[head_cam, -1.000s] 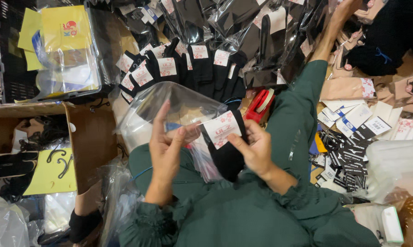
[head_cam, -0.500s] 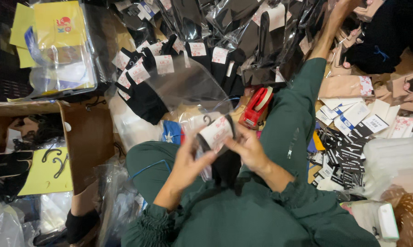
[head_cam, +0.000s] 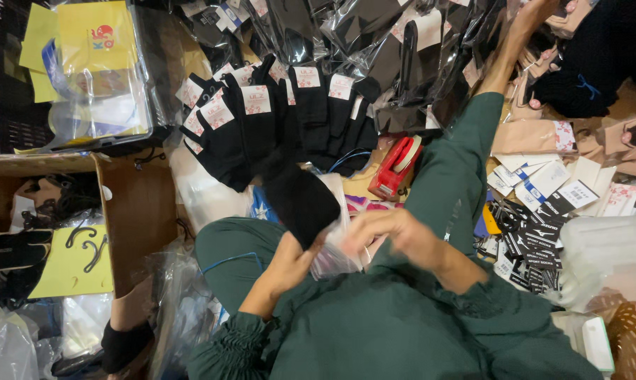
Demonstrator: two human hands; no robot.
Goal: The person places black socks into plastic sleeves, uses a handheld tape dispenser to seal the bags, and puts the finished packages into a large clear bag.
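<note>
My left hand (head_cam: 290,262) grips the lower end of a folded pair of black socks (head_cam: 300,200), which stands up in front of my chest. My right hand (head_cam: 397,236), blurred, holds a small clear plastic bag (head_cam: 335,257) against the socks' lower end. Both hands are close together above my lap, over my dark green sleeves. Behind them several black socks with white tags (head_cam: 261,116) lie fanned out on the floor.
A red tape dispenser (head_cam: 395,165) lies beside my green-clad leg (head_cam: 458,162). At the left are a cardboard box (head_cam: 138,211) and a yellow card with black hooks (head_cam: 71,264). Printed labels (head_cam: 536,225) and beige socks (head_cam: 536,134) lie at the right. Bagged black socks (head_cam: 374,28) are piled behind.
The large clear bag held up a second ago has come down. The socks have turned, so their white tag no longer shows. My hands have drawn closer together.
</note>
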